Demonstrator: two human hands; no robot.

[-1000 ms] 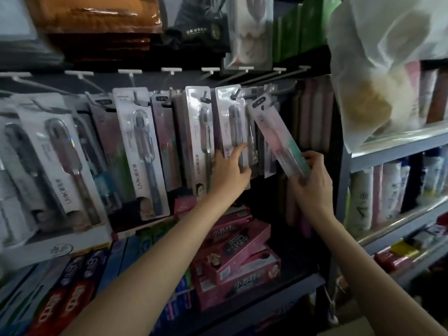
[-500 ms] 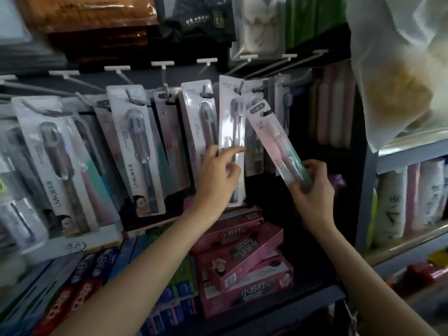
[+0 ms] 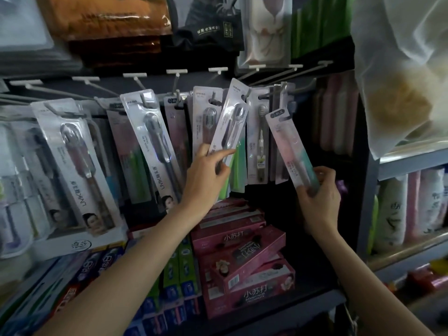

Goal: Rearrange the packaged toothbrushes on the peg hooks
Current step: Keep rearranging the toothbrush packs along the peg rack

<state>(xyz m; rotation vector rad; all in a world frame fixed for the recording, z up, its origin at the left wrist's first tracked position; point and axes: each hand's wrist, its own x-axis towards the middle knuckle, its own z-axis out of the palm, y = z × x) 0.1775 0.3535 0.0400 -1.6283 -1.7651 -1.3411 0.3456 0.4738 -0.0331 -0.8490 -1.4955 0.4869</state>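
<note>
The left hand (image 3: pixel 206 175) reaches up to the middle of the rack and pinches the lower part of a white "SPRING" toothbrush pack (image 3: pixel 229 120) between thumb and forefinger, the other fingers curled below it; the pack is swung out at a slant, its top leaning right toward a peg hook (image 3: pixel 247 93), and whether its hang hole still sits on the hook cannot be told. The right hand (image 3: pixel 317 197) grips the bottom end of a pink-and-teal toothbrush pack (image 3: pixel 291 149), fingers wrapped round its lower edge; this pack is off the hooks, tilted with its top to the left, held in front of the dark gap at the right end of the rack. Between the two held packs hangs a clear pack with a slim brush (image 3: pixel 259 141), straight down on its hook. Further left, a larger LMK-branded pack (image 3: pixel 150 141) and another like it (image 3: pixel 72 161) hang slanted in the wide-angle view. Below the rack, pink toothpaste boxes (image 3: pixel 242 260) lie stacked on the shelf (image 3: pixel 315 299), with blue and green boxes (image 3: pixel 177 277) beside them to the left. At upper right a translucent plastic bag (image 3: pixel 407 69) hangs in front of a neighbouring shelf of bottles (image 3: pixel 397 214).
</note>
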